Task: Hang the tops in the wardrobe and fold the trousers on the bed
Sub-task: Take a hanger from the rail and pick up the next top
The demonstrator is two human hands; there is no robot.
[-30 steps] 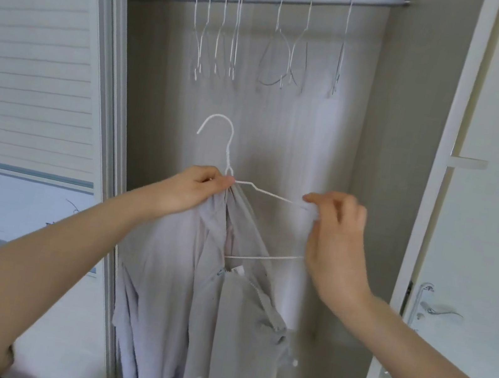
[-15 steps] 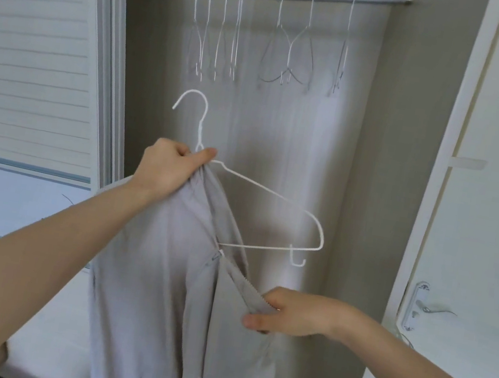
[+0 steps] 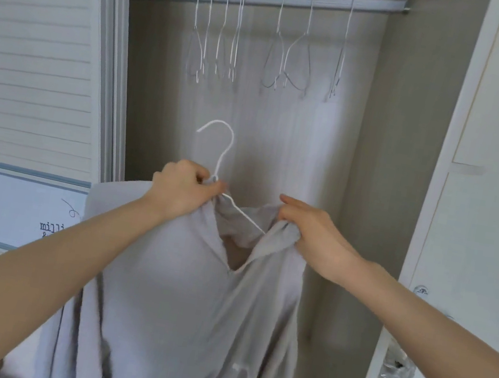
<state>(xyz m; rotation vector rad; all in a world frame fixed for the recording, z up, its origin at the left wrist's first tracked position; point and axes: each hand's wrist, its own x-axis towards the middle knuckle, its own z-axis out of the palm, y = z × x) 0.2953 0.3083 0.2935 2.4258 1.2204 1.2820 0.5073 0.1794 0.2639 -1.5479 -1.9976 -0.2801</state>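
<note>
The left hand (image 3: 183,189) pinches the wire hanger (image 3: 219,164) neck; the right hand (image 3: 313,232) grips the limp, light top (image 3: 191,294) by its collar.

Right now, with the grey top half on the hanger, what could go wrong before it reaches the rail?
1. The right hand is only bunching the grey top at one shoulder; letting go early may drop it off the white hanger.
2. The left hand has its grip at the hanger's neck, so it could tilt.
3. The empty hangers crowd the rail and could snag the hook.
</note>
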